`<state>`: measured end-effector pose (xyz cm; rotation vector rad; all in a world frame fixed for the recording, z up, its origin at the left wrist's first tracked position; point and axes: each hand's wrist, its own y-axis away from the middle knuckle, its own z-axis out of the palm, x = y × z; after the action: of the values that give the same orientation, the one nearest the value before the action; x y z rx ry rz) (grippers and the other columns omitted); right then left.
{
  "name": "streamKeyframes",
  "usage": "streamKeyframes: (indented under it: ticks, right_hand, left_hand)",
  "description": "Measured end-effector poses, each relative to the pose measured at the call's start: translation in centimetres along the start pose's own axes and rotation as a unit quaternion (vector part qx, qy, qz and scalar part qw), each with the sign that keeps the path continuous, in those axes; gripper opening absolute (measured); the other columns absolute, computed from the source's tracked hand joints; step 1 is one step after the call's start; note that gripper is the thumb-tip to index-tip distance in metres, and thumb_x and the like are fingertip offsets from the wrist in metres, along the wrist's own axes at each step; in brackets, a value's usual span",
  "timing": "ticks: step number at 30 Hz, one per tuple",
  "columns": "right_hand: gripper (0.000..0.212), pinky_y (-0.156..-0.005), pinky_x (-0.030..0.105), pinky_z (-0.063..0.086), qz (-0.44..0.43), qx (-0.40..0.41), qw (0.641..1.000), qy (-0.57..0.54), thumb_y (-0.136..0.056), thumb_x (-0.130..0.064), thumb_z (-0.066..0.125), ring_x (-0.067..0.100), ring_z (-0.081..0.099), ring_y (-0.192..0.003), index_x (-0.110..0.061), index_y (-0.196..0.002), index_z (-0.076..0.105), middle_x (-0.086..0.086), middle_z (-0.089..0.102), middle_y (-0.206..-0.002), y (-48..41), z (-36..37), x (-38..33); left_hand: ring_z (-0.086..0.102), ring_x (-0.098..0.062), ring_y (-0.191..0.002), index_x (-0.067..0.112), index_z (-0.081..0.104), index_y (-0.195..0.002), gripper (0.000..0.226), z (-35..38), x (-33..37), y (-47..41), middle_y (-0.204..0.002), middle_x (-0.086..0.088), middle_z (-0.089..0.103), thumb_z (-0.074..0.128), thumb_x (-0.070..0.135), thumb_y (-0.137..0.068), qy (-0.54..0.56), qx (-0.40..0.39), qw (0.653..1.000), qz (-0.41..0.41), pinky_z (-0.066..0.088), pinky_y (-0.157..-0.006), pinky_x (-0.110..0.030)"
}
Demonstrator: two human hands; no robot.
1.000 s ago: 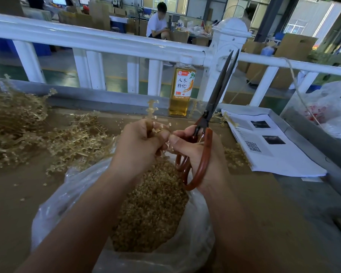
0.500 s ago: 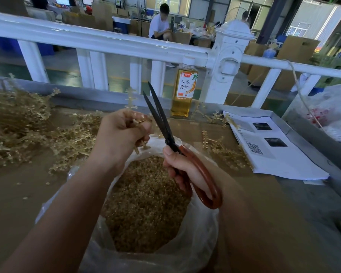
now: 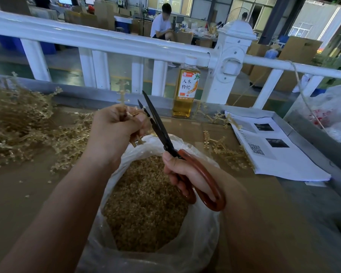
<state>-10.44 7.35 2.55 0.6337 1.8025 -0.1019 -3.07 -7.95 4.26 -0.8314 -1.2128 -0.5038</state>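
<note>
Brown tabletop [image 3: 18, 194] below a white railing [image 3: 106, 42]: mid-frame, the left hand [image 3: 114, 129] grips a beaded plastic sprig [image 3: 122, 93], while the right hand [image 3: 187, 174] holds slightly parted scissors [image 3: 159, 125] above the clear bag [image 3: 201, 239] of clippings.

The bottle [image 3: 186, 89] carries one legible label: four dark characters, 人参 over 枸杞, on a white panel beside a ginseng-root drawing. The small red logo above them is unreadable. The paper [image 3: 295, 164] bears a QR code [image 3: 256, 149]; its print is too small to read. Red print on the bag [image 3: 331, 115] is illegible.
</note>
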Motion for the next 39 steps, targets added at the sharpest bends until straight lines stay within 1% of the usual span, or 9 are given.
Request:
streamKeyframes:
  ticks: [3,7,9,16,20,24,26,35,39]
  right_hand:
    - [0.045,-0.053,0.023,0.042,0.003,-0.007,1.0,0.006,-0.062,-0.072,0.042,0.006,0.044,-0.05,-0.031,-0.08,0.05,-0.008,0.049,-0.063,0.1,-0.1,-0.2]
    - [0.028,-0.052,0.022,0.041,0.012,-0.012,1.0,0.014,-0.087,-0.059,0.041,0.008,0.043,-0.053,-0.032,-0.08,0.048,-0.005,0.048,-0.065,0.2,-0.1,-0.4]
    - [0.026,-0.052,0.021,0.041,0.019,-0.012,1.0,0.012,-0.09,-0.054,0.041,0.007,0.042,-0.052,-0.03,-0.08,0.048,-0.005,0.047,-0.065,0.3,-0.1,-0.5]
    - [0.039,-0.052,0.025,0.038,0.014,-0.003,0.999,0.037,-0.09,-0.053,0.04,0.009,0.038,-0.048,-0.019,-0.072,0.045,-0.003,0.041,-0.06,0.2,0.2,-0.8]
    - [0.036,-0.05,0.023,0.038,0.006,-0.011,0.999,0.038,-0.088,-0.056,0.041,0.008,0.037,-0.046,-0.025,-0.07,0.044,-0.005,0.04,-0.057,0.1,0.2,-0.7]
    - [0.042,-0.033,0.011,0.029,0.011,-0.027,0.999,-0.013,-0.061,-0.067,0.045,0.0,0.035,-0.03,-0.027,-0.072,0.044,-0.015,0.042,-0.039,0.0,0.3,-0.3]
    - [0.043,-0.03,0.01,0.026,0.011,-0.03,0.999,-0.024,-0.057,-0.067,0.045,-0.001,0.034,-0.027,-0.027,-0.073,0.044,-0.017,0.041,-0.036,-0.2,0.3,-0.1]
    - [0.038,-0.028,0.01,0.025,0.032,-0.032,0.997,-0.06,-0.062,-0.066,0.048,-0.001,0.034,-0.026,-0.03,-0.074,0.045,-0.017,0.042,-0.036,-0.6,0.1,0.4]
    - [0.028,-0.028,0.009,0.024,0.054,-0.022,0.997,-0.058,-0.08,-0.06,0.046,-0.001,0.033,-0.025,-0.033,-0.073,0.044,-0.016,0.041,-0.034,-0.6,0.0,0.4]
  left_hand:
    - [0.05,-0.005,-0.045,0.009,0.057,-0.066,0.027,0.1,0.1,0.0,-0.049,0.006,0.056,0.052,-0.008,-0.086,0.008,0.002,1.0,-0.01,0.041,-0.044,-0.015]
    - [0.048,-0.004,-0.041,0.009,0.055,-0.066,0.024,0.1,0.2,-0.1,-0.043,0.006,0.056,0.054,-0.006,-0.086,0.019,0.021,0.999,-0.029,0.037,-0.041,-0.013]
    - [0.049,-0.004,-0.042,0.009,0.056,-0.067,0.023,0.1,0.2,0.0,-0.044,0.005,0.057,0.055,-0.005,-0.085,0.021,0.02,0.999,-0.035,0.038,-0.042,-0.013]
    - [0.05,-0.004,-0.041,0.008,0.059,-0.069,0.02,-0.3,0.3,-0.1,-0.048,0.004,0.061,0.056,-0.004,-0.085,0.03,0.027,0.997,-0.068,0.04,-0.042,-0.013]
    - [0.05,-0.005,-0.041,0.007,0.057,-0.07,0.018,-0.6,0.7,-0.1,-0.047,0.003,0.061,0.056,-0.004,-0.084,0.041,0.024,0.996,-0.08,0.04,-0.043,-0.014]
    - [0.05,-0.006,-0.043,0.008,0.058,-0.071,0.017,-0.8,0.7,-0.2,-0.048,0.004,0.06,0.057,-0.003,-0.084,0.036,0.027,0.995,-0.084,0.039,-0.046,-0.018]
    - [0.049,-0.007,-0.044,0.008,0.058,-0.071,0.016,-0.8,0.6,-0.2,-0.048,0.004,0.06,0.057,-0.002,-0.084,0.039,0.028,0.995,-0.091,0.04,-0.047,-0.018]
    - [0.05,-0.007,-0.044,0.008,0.058,-0.07,0.016,-1.0,0.5,-0.4,-0.049,0.003,0.06,0.058,-0.002,-0.082,0.053,0.03,0.993,-0.099,0.041,-0.045,-0.014]
    - [0.05,-0.007,-0.043,0.008,0.059,-0.07,0.015,-1.0,0.5,-0.4,-0.049,0.003,0.06,0.059,-0.002,-0.081,0.058,0.03,0.993,-0.1,0.041,-0.044,-0.014]
